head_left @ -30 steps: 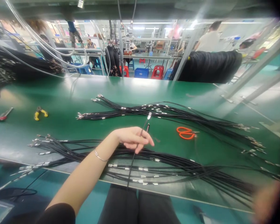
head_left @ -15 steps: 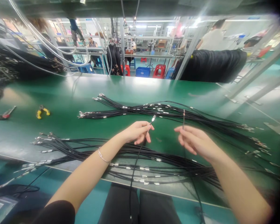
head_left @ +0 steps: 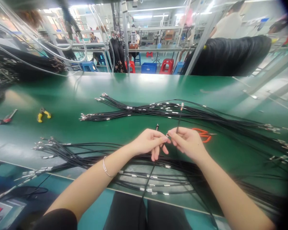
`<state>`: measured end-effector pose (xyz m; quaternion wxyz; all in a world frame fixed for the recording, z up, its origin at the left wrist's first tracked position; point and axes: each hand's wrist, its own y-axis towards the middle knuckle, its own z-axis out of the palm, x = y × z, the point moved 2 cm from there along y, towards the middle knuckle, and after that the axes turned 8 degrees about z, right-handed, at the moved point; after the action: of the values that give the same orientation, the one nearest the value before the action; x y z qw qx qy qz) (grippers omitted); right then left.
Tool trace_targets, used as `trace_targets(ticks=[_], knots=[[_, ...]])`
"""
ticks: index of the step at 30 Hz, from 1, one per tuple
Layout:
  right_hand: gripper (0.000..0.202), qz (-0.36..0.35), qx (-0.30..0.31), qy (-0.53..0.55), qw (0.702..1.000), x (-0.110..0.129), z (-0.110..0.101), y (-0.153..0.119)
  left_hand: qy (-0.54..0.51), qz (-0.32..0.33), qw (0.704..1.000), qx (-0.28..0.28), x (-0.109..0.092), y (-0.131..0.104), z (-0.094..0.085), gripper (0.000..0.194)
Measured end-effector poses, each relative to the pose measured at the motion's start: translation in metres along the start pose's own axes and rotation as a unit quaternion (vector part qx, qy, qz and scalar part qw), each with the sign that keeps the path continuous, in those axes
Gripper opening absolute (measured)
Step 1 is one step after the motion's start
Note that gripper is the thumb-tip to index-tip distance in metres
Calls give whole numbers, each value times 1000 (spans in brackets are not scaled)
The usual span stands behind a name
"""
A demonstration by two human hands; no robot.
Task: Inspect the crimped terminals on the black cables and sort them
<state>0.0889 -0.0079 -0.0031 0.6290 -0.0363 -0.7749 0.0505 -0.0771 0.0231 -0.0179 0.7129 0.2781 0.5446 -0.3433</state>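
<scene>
My left hand pinches a black cable that hangs down over the table's front edge. Its fingertips nearly meet those of my right hand, and a small pale piece shows between them, too small to name. In my right hand's pinch is another black cable, its end with a white label pointing up. Beneath both hands lies a bundle of black cables with white labels and metal ends. A second cable bundle lies farther back. A dark pointed thing shows just beyond my left hand.
Orange-handled scissors lie right of my right hand. Yellow-handled pliers and a red-handled tool lie on the green table at left. Black cables hang in a thick mass behind. People sit and stand beyond.
My hands have come together, my right hand moving left and my left hand slightly right. The left cable's labelled end has tipped from upright toward my right fingertips. The scissors now show.
</scene>
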Motion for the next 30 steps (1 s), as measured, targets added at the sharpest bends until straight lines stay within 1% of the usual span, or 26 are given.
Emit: trace_targets(ticks=[5, 7, 9, 11, 13, 16, 18, 20, 21, 22, 23, 24, 26, 27, 28, 30], knots=[[41, -1, 5, -19, 1000, 0, 2, -1, 22, -10, 1000, -10, -1, 0, -3, 51], [42, -4, -14, -16, 1000, -1, 1, 1, 60, -21, 998, -6, -3, -1, -4, 48], [43, -5, -40, -1, 999, -2, -3, 2, 104, -28, 994, 13, -6, -3, -4, 44], [42, -4, -70, 24, 997, -1, -7, 2, 134, -39, 989, 48, -9, -6, -4, 42], [40, -3, -97, 47, 994, 1, -10, 0, 149, -56, 983, 96, -12, -9, -4, 42], [37, -1, -114, 65, 991, 3, -11, -2, 167, -87, 967, 173, -17, -14, -7, 41], [37, 0, -115, 69, 991, 3, -11, -2, 185, -101, 951, 226, -19, -16, -9, 37], [37, -4, -121, 76, 990, 2, -11, -1, 207, -115, 928, 287, -20, -19, -9, 32], [37, -6, -124, 78, 989, 1, -12, -1, 212, -121, 920, 305, -19, -19, -9, 31], [37, -7, -123, 79, 989, 1, -13, 0, 210, -124, 920, 305, -18, -19, -8, 30], [37, -5, -116, 76, 990, 0, -13, 0, 200, -120, 930, 284, -16, -17, -7, 33], [37, 0, -101, 71, 992, 0, -12, 1, 186, -108, 946, 242, -15, -15, -7, 39], [37, 17, -46, 61, 997, -1, -10, 2, 157, -71, 975, 140, -15, -11, -9, 51], [39, 25, -12, 61, 998, -2, -9, 2, 146, -53, 983, 99, -15, -9, -11, 52], [41, 33, 21, 63, 997, -2, -8, 3, 140, -38, 987, 71, -16, -8, -14, 50], [44, 41, 70, 56, 995, -3, -7, 2, 131, -23, 990, 40, -18, -7, -19, 45]])
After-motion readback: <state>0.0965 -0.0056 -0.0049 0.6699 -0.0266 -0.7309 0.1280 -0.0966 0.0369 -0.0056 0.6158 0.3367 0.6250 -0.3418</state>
